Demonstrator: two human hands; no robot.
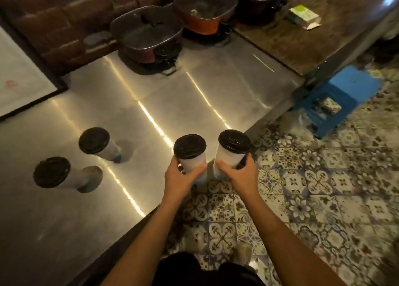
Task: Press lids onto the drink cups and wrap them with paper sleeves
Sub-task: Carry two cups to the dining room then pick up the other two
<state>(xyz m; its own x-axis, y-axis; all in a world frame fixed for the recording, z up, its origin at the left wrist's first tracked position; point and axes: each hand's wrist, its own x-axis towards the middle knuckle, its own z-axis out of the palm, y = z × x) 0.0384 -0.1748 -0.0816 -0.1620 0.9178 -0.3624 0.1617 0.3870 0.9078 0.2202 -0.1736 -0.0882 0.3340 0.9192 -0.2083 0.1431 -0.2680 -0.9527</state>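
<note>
Left hand (181, 177) grips left cup (192, 159), right hand (242, 174) right cup (229, 155), with 2 other cups (94, 140) (51, 172) on steel counter (194, 95).

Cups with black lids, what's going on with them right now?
One person holds two lidded cups at the steel counter's near edge: left hand on the left cup, right hand on the right cup. Two more, the far cup and the near cup, stand lidded and untouched further left.

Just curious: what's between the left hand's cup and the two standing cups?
Only bare steel counter crossed by a light streak, per the head view.
</note>
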